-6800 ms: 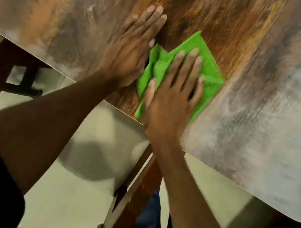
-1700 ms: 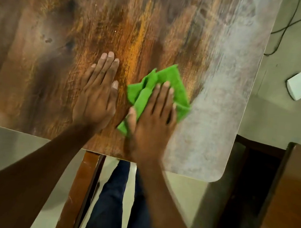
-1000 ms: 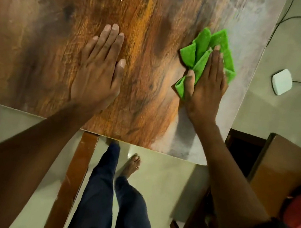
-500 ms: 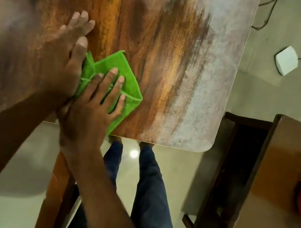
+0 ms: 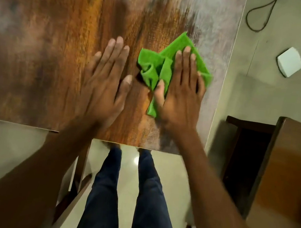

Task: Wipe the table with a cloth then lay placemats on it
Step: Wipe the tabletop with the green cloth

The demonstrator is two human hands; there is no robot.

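A crumpled green cloth [image 5: 156, 66] lies on the brown and grey wooden table [image 5: 60, 48], near its right edge. My right hand [image 5: 179, 92] presses flat on the cloth with straight fingers, covering its right half. My left hand [image 5: 106, 83] rests flat on the bare tabletop just left of the cloth, fingers straight and together. No placemats are in view.
The table's near edge [image 5: 15, 122] runs below my wrists and its right edge is close to the cloth. A wooden chair [image 5: 287, 165] stands at the right. A white box [image 5: 289, 61] with a cable lies on the floor. My legs stand under the table.
My right hand has slid the cloth to the right, away from my left hand. My left hand has stayed flat on the table.
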